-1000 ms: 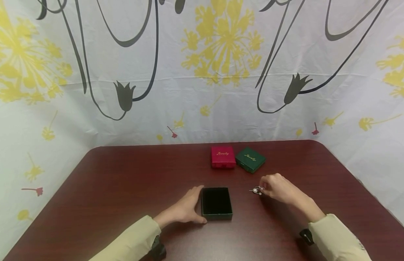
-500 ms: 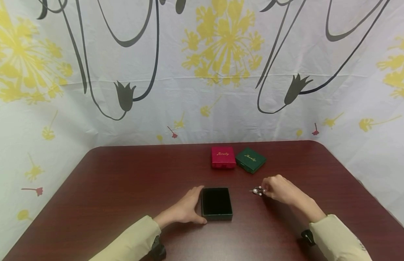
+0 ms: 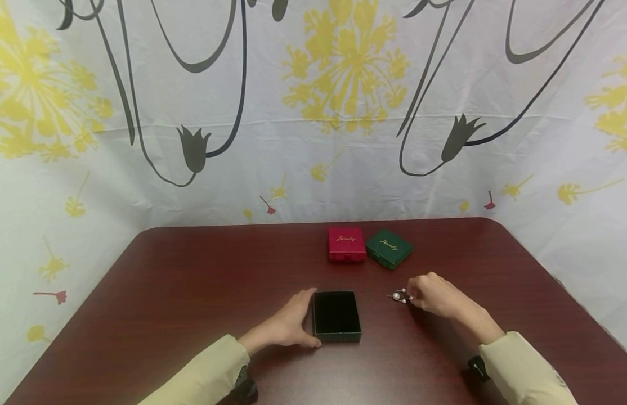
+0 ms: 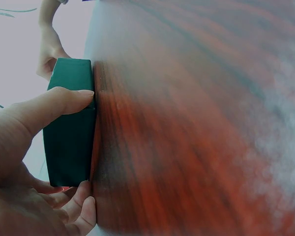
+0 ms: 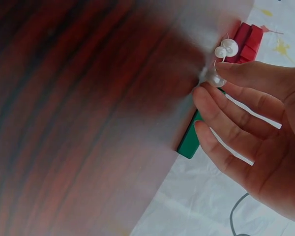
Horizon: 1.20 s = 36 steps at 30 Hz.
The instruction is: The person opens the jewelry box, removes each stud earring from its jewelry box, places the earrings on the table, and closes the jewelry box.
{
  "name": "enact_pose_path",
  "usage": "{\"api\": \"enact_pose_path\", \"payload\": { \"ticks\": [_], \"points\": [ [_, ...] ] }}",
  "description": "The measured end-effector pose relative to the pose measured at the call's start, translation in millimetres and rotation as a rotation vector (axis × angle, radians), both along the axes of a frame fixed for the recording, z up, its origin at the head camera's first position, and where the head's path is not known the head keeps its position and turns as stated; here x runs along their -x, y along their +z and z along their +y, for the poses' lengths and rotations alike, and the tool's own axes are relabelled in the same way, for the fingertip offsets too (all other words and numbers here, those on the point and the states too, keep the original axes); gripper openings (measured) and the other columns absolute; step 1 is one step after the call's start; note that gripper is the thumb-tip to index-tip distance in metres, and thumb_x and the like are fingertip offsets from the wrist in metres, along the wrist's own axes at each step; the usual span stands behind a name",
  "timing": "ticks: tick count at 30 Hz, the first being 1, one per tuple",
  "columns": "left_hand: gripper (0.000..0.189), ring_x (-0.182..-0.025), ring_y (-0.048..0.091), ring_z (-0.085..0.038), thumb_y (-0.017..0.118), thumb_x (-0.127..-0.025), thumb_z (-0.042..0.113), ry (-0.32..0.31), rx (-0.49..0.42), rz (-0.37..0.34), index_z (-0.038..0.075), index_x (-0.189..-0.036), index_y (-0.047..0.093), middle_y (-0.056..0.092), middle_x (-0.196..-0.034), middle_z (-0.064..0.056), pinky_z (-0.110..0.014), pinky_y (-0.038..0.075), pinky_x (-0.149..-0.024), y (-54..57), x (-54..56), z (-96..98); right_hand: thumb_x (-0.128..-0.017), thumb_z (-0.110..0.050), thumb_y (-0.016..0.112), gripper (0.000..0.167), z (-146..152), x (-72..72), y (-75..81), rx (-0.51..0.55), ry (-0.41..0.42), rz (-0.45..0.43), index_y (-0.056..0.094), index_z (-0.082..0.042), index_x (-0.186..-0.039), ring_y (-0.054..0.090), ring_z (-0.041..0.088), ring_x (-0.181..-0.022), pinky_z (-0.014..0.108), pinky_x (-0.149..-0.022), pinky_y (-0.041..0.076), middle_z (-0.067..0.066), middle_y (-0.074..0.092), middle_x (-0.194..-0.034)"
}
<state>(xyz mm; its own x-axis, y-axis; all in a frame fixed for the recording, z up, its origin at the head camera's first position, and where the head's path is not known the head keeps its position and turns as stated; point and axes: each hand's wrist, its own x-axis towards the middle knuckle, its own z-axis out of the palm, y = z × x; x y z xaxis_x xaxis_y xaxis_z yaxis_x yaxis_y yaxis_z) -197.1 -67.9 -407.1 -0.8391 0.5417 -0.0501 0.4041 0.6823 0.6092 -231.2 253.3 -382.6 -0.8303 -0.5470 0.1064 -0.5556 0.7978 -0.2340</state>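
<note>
My left hand (image 3: 289, 322) grips the left side of an open green jewelry box (image 3: 360, 337) with a black inside, thumb on its near wall. In the left wrist view, the thumb lies across the green side of the box (image 4: 71, 140), and the fingers reach around its end. Right of the box, my right hand (image 3: 431, 291) pinches a small silvery piece of pearl jewelry (image 3: 397, 296) by one pearl. In the right wrist view, that pearl (image 5: 216, 79) sits between thumb and fingertips, while two other pearls (image 5: 229, 48) show beyond the thumb.
Toward the table's far edge lie a red jewelry box (image 3: 346, 244) and, right beside it, a turned green one (image 3: 389, 248). Both are closed. A printed white cloth (image 3: 313, 107) hangs behind the reddish-brown table (image 3: 217, 264).
My right hand has shifted slightly to the right, so more of the pearl jewelry shows beside the fingertips. The left hand and the boxes stay as they were.
</note>
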Motion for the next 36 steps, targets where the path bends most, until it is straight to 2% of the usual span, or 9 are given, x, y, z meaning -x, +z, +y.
{"api": "enact_pose_path", "payload": {
  "ticks": [8, 18, 36],
  "points": [
    [0.098, -0.127, 0.024, -0.038, 0.080, -0.062, 0.023, 0.002, 0.002, 0.001, -0.006, -0.135, 0.022, 0.028, -0.137, -0.025, -0.050, 0.026, -0.100, 0.3, -0.2, 0.1, -0.069, 0.001, 0.067, 0.011, -0.7, 1.4, -2.6, -0.019, -0.020, 0.000, 0.060, -0.009, -0.070, 0.042, 0.005, -0.055, 0.020, -0.047, 0.036, -0.004, 0.054, -0.066],
    [0.098, -0.128, 0.023, -0.039, 0.080, -0.062, 0.024, 0.004, 0.004, -0.007, -0.005, -0.136, 0.021, 0.027, -0.138, -0.025, -0.050, 0.024, -0.101, -0.5, 0.0, -0.4, -0.069, 0.000, 0.068, 0.010, -1.3, 2.2, -3.5, -0.023, -0.004, 0.020, 0.061, -0.007, -0.071, 0.044, 0.004, -0.055, 0.020, -0.047, 0.036, -0.002, 0.057, -0.068],
    [0.098, -0.128, 0.023, -0.040, 0.080, -0.062, 0.023, 0.007, 0.001, 0.003, -0.007, -0.135, 0.022, 0.027, -0.137, -0.026, -0.050, 0.023, -0.101, 0.4, -0.5, 0.5, -0.069, -0.004, 0.071, 0.014, 0.6, 2.6, -2.5, 0.007, 0.018, 0.046, 0.059, -0.010, -0.069, 0.041, 0.003, -0.056, 0.021, -0.049, 0.036, -0.006, 0.052, -0.064]
  ]
}}
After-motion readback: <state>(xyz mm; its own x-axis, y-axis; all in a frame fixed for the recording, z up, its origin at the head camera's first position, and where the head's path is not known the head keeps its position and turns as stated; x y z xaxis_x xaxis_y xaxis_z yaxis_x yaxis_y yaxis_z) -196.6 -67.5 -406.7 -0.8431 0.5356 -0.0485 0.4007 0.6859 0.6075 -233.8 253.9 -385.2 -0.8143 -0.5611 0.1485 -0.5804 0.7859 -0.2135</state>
